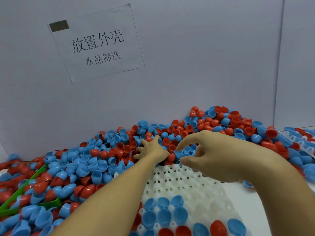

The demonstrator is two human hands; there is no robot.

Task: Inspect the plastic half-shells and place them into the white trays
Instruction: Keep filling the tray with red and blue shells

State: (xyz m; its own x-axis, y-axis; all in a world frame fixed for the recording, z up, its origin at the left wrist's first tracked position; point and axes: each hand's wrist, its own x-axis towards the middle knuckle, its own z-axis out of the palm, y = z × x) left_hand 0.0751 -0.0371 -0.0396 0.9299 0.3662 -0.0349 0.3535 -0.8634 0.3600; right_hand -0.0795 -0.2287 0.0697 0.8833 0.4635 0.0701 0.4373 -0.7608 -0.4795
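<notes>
Blue shells (163,217) in the tray (196,193) look light, slippery; I grip rims. Left hand (150,149) spread on the pile (88,160), right hand (202,155) half-open, empty.

A heap of glossy blue and red plastic half-shells (105,155) is showing bright, mixed colours against a pale grey-lilac wall panel (204,57). A white moulded plastic tray (184,186) dotted with dark round holes is displaying blue and red shells. A bright green plastic bin edge (25,186) is poking through. A white paper sign (97,43) is bearing black characters.
</notes>
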